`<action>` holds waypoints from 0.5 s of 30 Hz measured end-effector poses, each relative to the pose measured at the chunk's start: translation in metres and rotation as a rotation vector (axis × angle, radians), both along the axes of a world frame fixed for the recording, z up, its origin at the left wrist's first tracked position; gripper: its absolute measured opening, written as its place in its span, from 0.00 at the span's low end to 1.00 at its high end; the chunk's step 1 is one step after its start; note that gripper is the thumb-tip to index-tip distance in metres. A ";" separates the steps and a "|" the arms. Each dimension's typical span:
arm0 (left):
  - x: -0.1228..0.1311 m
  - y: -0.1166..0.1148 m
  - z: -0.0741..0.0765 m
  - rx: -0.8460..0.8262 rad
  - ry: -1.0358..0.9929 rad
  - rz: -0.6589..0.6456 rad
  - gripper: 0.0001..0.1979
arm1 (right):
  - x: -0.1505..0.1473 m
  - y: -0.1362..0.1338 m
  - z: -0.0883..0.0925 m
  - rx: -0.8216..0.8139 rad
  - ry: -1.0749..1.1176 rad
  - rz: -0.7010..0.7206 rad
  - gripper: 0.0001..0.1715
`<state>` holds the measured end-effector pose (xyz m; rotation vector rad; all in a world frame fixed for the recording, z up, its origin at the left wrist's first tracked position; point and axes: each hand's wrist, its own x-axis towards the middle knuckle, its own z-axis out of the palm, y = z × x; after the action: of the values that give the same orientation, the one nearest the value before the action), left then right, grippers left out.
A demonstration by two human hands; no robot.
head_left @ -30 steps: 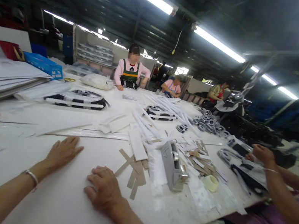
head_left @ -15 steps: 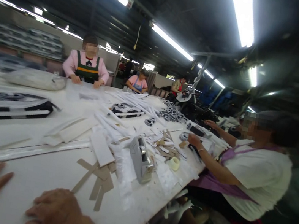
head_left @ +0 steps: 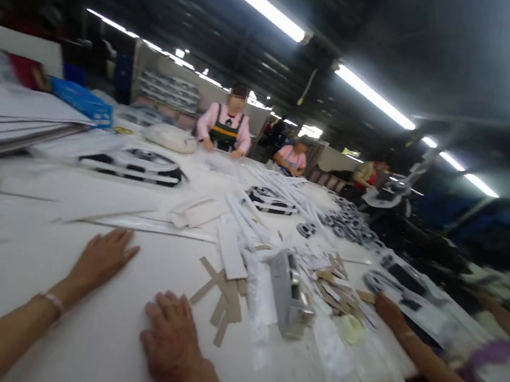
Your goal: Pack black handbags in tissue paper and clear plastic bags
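Observation:
My left hand (head_left: pixel 101 259) lies flat on the white table (head_left: pixel 64 322), fingers stretched out, holding nothing. My right hand (head_left: pixel 170 337) rests palm down on the table just right of it, fingers slightly curled, empty too. A few brown cardboard strips (head_left: pixel 222 300) lie just beyond my right hand. Past them stands a grey tape dispenser (head_left: pixel 289 292), with a white paper strip (head_left: pixel 229 249) to its left.
A co-worker's arm (head_left: pixel 410 343) reaches in from the right near a tape roll (head_left: pixel 349 326). Stacked white sheets (head_left: pixel 6 117) lie far left. Black-and-white bundles (head_left: pixel 133 166) and many white strips cover the middle. Other people sit at the far end.
The view has swung back to the left. My hands stay resting on the table. The co-worker's hand has come closer to the tape roll.

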<state>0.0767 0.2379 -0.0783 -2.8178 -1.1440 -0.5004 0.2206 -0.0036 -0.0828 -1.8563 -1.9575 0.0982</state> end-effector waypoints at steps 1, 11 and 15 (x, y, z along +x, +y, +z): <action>0.003 -0.005 0.005 -0.023 -0.031 0.066 0.21 | -0.001 -0.007 0.000 -0.041 0.008 -0.006 0.28; 0.005 -0.011 0.005 -0.055 -0.044 0.137 0.24 | 0.000 -0.082 -0.006 -0.102 0.038 0.074 0.33; 0.001 -0.005 0.001 -0.023 -0.054 0.065 0.25 | 0.036 -0.114 0.025 0.021 0.162 -0.061 0.26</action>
<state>0.0779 0.2327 -0.0775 -2.7917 -1.2549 -0.5651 0.2564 -0.1178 -0.0582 -1.8330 -1.7853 0.2022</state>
